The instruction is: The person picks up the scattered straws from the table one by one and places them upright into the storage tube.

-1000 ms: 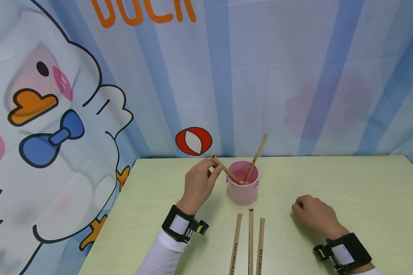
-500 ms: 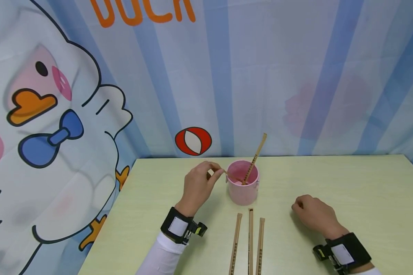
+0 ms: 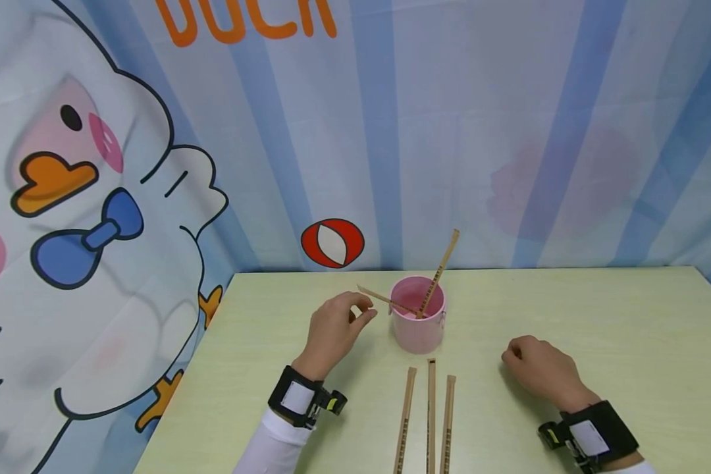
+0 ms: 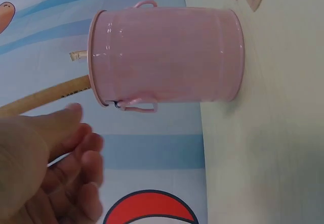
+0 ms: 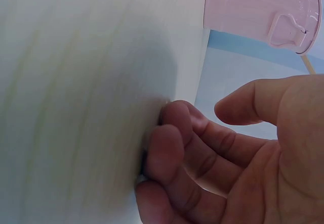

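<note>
A pink bucket (image 3: 419, 337) stands upright on the table. Two slim brown paper-wrapped sticks with dark print lean in it. One stick (image 3: 444, 263) slants up to the right; the other stick (image 3: 374, 294) lies low over the left rim. Just left of the bucket, close below that low stick, is my left hand (image 3: 334, 332), thumb and forefinger parted and nothing between them. In the left wrist view the stick (image 4: 48, 96) passes behind the thumb (image 4: 66, 118). My right hand (image 3: 545, 370) rests on the table to the right, fingers loosely curled and holding nothing.
Three more wrapped sticks (image 3: 432, 415) lie side by side in front of the bucket, running toward the near edge. A printed cloth backdrop (image 3: 468, 131) with a duck drawing hangs behind the table (image 3: 628, 309).
My left hand has let go of the stick and drawn back down and left. That stick has tipped lower over the bucket's left rim. The right hand has not moved.
</note>
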The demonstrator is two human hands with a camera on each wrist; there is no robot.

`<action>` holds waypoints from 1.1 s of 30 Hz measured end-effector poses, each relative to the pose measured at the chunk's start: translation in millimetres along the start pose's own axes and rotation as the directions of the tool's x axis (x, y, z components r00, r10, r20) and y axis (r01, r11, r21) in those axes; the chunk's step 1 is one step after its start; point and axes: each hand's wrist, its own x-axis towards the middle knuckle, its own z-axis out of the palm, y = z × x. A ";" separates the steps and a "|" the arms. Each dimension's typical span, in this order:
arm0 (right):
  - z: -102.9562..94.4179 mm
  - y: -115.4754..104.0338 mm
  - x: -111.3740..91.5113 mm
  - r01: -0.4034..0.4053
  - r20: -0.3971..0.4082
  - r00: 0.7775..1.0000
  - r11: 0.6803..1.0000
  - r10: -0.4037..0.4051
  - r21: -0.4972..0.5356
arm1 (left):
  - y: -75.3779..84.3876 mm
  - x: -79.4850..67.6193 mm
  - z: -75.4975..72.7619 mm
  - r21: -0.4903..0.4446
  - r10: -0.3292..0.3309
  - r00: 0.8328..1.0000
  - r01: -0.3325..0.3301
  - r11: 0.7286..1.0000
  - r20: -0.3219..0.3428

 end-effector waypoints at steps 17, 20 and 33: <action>-0.2 0.0 2.9 -0.013 0.011 1.000 1.000 0.013 0.001 | -28.4 -24.5 5.9 0.102 -0.197 0.922 0.172 0.980 0.332; -0.5 -0.4 3.2 -0.014 0.012 1.000 1.000 0.014 0.000 | -31.6 -28.1 6.8 0.113 -0.209 0.901 0.179 0.977 0.379; -0.2 -2.7 -0.7 -0.020 0.038 0.999 1.000 0.020 -0.009 | -36.7 -41.5 13.9 0.129 -0.184 0.877 0.141 0.982 0.444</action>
